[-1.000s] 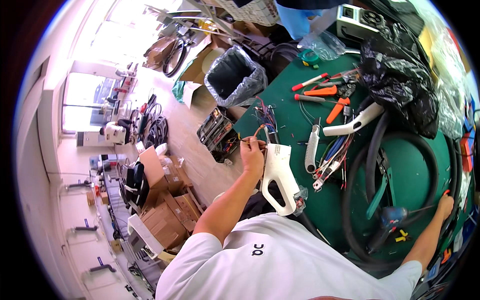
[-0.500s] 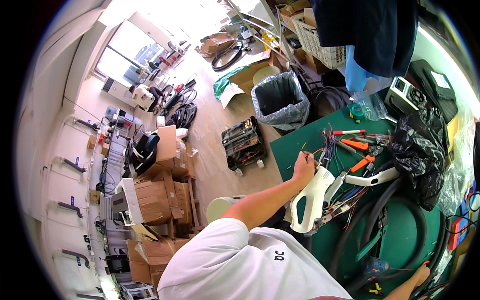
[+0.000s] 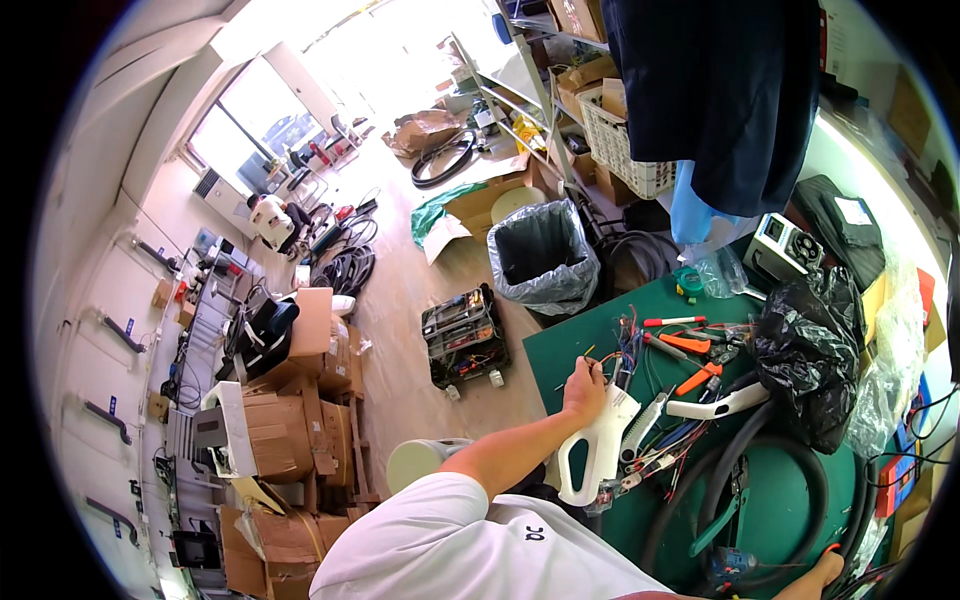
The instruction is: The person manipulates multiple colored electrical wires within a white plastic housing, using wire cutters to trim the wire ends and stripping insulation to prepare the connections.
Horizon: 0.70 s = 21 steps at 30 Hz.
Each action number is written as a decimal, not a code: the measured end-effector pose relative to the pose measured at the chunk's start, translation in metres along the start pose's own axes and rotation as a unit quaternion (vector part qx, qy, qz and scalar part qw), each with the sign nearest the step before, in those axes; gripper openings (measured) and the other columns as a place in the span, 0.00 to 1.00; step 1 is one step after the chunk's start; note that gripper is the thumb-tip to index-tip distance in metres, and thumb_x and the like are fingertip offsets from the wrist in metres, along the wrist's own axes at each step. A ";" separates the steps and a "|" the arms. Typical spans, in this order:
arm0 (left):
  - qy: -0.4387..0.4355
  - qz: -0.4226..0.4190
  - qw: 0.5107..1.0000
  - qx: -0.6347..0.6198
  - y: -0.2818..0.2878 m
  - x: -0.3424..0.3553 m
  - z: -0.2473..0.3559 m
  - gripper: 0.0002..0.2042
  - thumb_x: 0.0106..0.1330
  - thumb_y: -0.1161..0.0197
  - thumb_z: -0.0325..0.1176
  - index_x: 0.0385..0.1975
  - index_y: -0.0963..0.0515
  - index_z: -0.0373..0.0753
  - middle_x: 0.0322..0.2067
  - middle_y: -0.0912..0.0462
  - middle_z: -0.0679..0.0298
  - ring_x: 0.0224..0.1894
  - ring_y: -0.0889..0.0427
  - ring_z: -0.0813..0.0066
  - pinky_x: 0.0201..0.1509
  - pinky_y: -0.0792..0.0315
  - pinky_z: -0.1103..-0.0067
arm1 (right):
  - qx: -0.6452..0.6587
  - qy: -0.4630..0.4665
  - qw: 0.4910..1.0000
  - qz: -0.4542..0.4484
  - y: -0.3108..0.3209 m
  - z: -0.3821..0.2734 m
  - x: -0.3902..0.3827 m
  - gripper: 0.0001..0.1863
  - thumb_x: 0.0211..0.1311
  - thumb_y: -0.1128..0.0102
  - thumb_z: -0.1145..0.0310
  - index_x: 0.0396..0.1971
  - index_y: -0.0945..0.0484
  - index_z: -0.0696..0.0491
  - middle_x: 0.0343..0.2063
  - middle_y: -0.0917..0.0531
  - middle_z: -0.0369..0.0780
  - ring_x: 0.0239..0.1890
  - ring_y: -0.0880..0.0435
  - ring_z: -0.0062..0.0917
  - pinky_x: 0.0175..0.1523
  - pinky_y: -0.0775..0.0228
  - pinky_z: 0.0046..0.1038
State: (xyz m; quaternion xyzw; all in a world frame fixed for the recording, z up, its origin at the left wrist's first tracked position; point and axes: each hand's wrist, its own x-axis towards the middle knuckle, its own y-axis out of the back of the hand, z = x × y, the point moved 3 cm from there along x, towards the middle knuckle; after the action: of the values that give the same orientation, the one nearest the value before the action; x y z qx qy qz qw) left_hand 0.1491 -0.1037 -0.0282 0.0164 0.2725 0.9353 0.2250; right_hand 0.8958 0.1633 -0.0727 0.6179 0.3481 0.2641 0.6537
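Observation:
My left hand [image 3: 584, 388] is closed in a pinch on a thin wire with a yellowish tip [image 3: 590, 351]. It rests at the upper end of a white plastic handle shell [image 3: 606, 440], which has a long oval opening. Beside the shell fans a bundle of coloured wires [image 3: 628, 345]. At the lower right edge, my right hand [image 3: 828, 567] is closed on something with an orange part; its kind cannot be made out. Close to that hand are a blue tool [image 3: 735, 564] and a thick black hose [image 3: 822, 500]. Orange-handled tools [image 3: 698, 379] lie beyond the wires.
On the green table [image 3: 560, 360] are a second white handle part [image 3: 720, 404], green-handled pliers [image 3: 722, 520], a black plastic bag [image 3: 810, 350] and a tape roll [image 3: 688, 281]. A lined bin [image 3: 545, 255] and toolbox [image 3: 465, 340] stand beyond. Far off, a person [image 3: 272, 220] crouches.
The view has swung, so the table and floor things sit lower and further left. Both hands keep nearly the same places relative to the shell and the hose.

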 end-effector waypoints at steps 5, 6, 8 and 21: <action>-0.013 0.000 1.000 -0.003 -0.003 0.001 0.000 0.10 0.71 0.51 0.38 0.37 0.33 0.38 0.25 0.19 0.56 0.30 0.19 0.53 0.36 0.28 0.64 | -0.023 0.021 0.999 0.019 0.008 -0.001 -0.005 0.22 0.62 0.54 0.58 0.37 0.17 0.62 0.38 0.17 0.54 0.44 0.17 0.45 0.47 0.26 0.43; -0.016 0.001 1.000 -0.002 -0.002 0.002 0.000 0.10 0.71 0.51 0.38 0.37 0.33 0.38 0.25 0.19 0.56 0.30 0.19 0.53 0.36 0.28 0.64 | -0.010 0.025 1.000 0.014 0.009 -0.006 -0.017 0.22 0.62 0.54 0.59 0.37 0.17 0.62 0.37 0.17 0.54 0.43 0.17 0.46 0.46 0.26 0.43; 0.009 0.008 1.000 0.001 0.006 -0.013 -0.014 0.10 0.71 0.51 0.39 0.36 0.33 0.38 0.26 0.19 0.56 0.31 0.19 0.53 0.36 0.28 0.63 | -0.005 0.047 0.999 0.002 0.010 -0.016 -0.032 0.21 0.61 0.55 0.61 0.36 0.17 0.62 0.36 0.17 0.54 0.41 0.17 0.47 0.44 0.27 0.44; -0.023 0.002 0.999 -0.048 -0.009 0.000 0.003 0.09 0.71 0.50 0.35 0.33 0.32 0.36 0.21 0.21 0.60 0.23 0.21 0.68 0.29 0.28 0.71 | 0.228 -0.090 0.961 -0.127 0.019 0.018 -0.019 0.12 0.54 0.41 0.62 0.15 0.29 0.48 0.08 0.35 0.30 0.07 0.37 0.18 0.12 0.52 0.24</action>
State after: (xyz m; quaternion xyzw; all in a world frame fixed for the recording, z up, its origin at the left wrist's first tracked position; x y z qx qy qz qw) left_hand 0.1528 -0.0956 -0.0304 0.0280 0.2216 0.9472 0.2301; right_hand 0.8995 0.1392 -0.0513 0.7223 0.4146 0.0357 0.5524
